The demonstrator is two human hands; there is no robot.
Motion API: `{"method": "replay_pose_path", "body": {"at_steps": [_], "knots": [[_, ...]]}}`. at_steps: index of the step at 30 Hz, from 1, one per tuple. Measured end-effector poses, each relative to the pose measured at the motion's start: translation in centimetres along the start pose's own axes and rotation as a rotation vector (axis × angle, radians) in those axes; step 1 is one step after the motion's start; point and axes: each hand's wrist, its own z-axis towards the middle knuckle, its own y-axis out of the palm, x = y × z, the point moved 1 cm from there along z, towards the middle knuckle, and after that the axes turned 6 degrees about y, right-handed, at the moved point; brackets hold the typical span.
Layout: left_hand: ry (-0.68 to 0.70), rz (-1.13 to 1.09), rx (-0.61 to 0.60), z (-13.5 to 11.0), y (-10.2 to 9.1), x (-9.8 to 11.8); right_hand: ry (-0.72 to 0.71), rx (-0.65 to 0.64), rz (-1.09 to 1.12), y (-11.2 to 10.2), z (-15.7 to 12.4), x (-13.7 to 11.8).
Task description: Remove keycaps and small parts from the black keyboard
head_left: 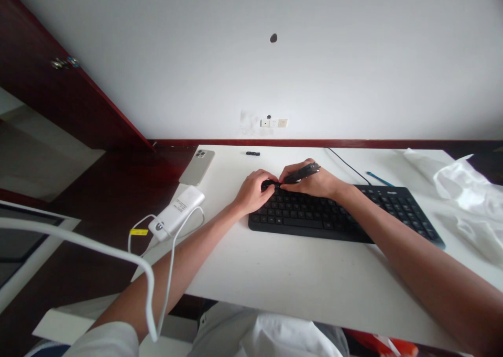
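Note:
A black keyboard (pixel 346 215) lies on the white table (pixel 275 273). My left hand (pixel 251 192) rests on the keyboard's far left corner, fingers curled and pinching something small and black there. My right hand (pixel 312 181) is beside it, fingers closed around a black pen-like tool (pixel 301 173) whose tip points at the same spot. The two hands almost touch.
A phone (pixel 197 166) lies face down at the table's far left. A white power bank (pixel 176 213) with white cables sits at the left edge. A small black part (pixel 253 153) and a blue pen (pixel 379 179) lie far back. Crumpled white plastic (pixel 467 189) fills the right.

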Motion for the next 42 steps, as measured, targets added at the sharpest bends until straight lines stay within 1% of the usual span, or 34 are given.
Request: {"method": "replay_pose_path", "body": {"at_steps": [8,12,17,23,25,27,30,34,42], "knots": [[0.009,-0.009,0.004,0.0,0.1,-0.3,0.020,-0.005,0.028,0.3,0.2,0.8],[-0.021,-0.028,-0.011,0.1,-0.1,-0.2,-0.002,0.009,0.027,0.4,0.1,0.8],[-0.070,-0.024,-0.008,0.2,-0.1,0.0,0.013,-0.006,0.057,0.4,0.2,0.8],[-0.070,-0.019,0.015,0.2,0.2,-0.1,0.003,0.016,0.017,0.6,0.3,0.7],[-0.063,-0.015,0.019,0.2,0.2,-0.2,0.005,-0.008,0.025,0.3,0.2,0.4],[-0.062,-0.007,0.019,0.1,0.2,-0.2,-0.005,-0.070,0.017,-0.4,0.0,-0.1],[-0.071,0.003,0.020,0.2,0.2,-0.1,-0.063,-0.156,-0.041,-1.7,-0.3,-0.9],[-0.053,-0.010,0.031,0.2,0.2,0.0,-0.090,-0.144,-0.046,-2.4,-0.6,-1.3],[-0.049,-0.003,0.052,0.1,0.3,0.1,-0.067,-0.164,0.012,-2.2,-0.5,-1.1]]}}
